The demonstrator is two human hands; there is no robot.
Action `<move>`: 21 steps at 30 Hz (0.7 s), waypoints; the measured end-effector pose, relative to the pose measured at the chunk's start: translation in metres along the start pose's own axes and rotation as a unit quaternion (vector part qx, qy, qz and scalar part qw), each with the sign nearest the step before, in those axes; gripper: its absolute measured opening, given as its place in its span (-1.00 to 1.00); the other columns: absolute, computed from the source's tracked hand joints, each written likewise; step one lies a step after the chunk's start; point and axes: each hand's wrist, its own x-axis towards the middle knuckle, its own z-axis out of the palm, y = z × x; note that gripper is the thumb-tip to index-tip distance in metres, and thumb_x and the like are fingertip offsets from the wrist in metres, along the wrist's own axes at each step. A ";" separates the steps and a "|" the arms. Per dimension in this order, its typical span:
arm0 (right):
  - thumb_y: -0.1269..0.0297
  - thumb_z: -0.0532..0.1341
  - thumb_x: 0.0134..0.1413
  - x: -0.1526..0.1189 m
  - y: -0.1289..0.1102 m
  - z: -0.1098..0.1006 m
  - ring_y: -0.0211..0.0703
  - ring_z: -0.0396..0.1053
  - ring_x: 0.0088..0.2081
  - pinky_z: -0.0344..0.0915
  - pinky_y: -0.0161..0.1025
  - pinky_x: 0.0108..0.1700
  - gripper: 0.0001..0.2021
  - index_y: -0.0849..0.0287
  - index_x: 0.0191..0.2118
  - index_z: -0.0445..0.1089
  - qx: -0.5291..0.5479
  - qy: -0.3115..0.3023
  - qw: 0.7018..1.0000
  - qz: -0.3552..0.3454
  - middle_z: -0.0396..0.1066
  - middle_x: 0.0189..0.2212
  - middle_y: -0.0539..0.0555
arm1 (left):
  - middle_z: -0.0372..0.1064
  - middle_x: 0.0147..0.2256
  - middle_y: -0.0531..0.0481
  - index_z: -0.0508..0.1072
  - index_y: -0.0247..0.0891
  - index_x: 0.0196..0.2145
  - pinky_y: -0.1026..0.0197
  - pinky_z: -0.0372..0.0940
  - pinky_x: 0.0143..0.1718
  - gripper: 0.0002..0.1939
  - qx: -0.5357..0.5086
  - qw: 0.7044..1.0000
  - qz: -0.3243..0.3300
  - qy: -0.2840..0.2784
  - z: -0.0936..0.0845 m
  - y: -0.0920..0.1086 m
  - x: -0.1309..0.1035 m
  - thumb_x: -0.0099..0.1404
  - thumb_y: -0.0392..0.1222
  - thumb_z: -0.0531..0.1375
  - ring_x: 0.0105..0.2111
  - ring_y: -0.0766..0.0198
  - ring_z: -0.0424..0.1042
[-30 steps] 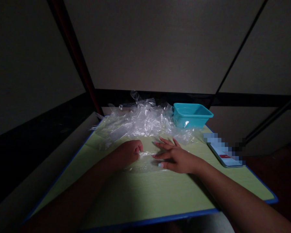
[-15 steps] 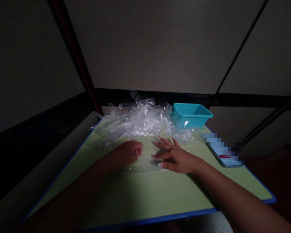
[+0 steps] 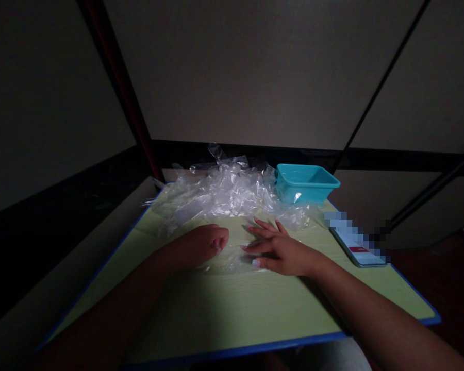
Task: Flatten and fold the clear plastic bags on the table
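Note:
A clear plastic bag (image 3: 232,261) lies flat on the pale green table between my hands. My left hand (image 3: 206,244) is closed, its curled fingers at the bag's left part; the fingertips seem to pinch the film. Spread fingers of my right hand (image 3: 280,250) rest on the bag's right side, palm down. Beyond both hands is a heap of crumpled clear plastic bags (image 3: 232,190). How the film sits under my left fingers is hard to see.
A turquoise plastic basket (image 3: 305,194) stands at the back right, touching the heap. A phone (image 3: 358,249) lies near the right edge of the table (image 3: 201,319), which has a blue rim. Cabinet panels rise behind it.
My left hand has shifted very slightly to the right, its fingers a little more curled. My right hand stays in place on the bag.

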 end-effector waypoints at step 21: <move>-0.08 0.08 0.12 -0.001 -0.001 0.000 0.14 -0.38 0.30 -0.52 0.33 0.14 -0.55 -0.09 0.09 0.28 0.013 -0.008 1.000 0.008 -0.17 0.29 0.09 | 0.29 -0.43 0.05 0.37 -0.24 -0.27 0.29 0.12 -0.42 -0.72 -0.042 0.996 -0.069 0.049 0.010 -0.003 0.003 0.01 -0.34 0.06 -0.42 0.28 0.28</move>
